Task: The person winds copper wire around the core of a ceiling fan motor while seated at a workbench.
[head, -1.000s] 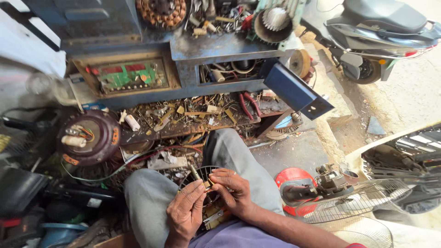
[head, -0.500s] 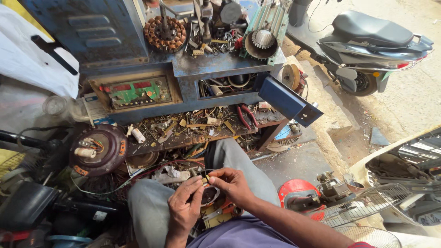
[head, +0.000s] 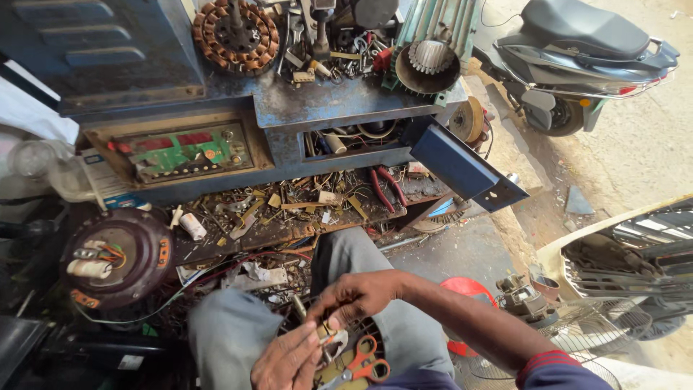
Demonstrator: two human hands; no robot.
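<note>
My left hand [head: 285, 361] and my right hand [head: 357, 296] meet over my lap, both pinching a small metal part with thin wires [head: 326, 334]. Orange-handled scissors [head: 361, 365] lie on my lap just below the hands. My knees in grey trousers [head: 224, 328] flank the work. A round motor winding [head: 364, 328] shows partly under my hands.
A cluttered blue workbench [head: 317, 108] stands ahead with a green circuit panel [head: 184, 148], a copper stator [head: 232, 35], red pliers [head: 386, 188] and an open drawer flap [head: 462, 166]. A dark round motor [head: 115, 256] sits left. A scooter [head: 577, 58] is parked far right; a fan grille [head: 570, 332] lies right.
The camera view has drifted down and closer. My hands stay together on the small part, shifted lower in view, and the scissors on my lap have come into sight.
</note>
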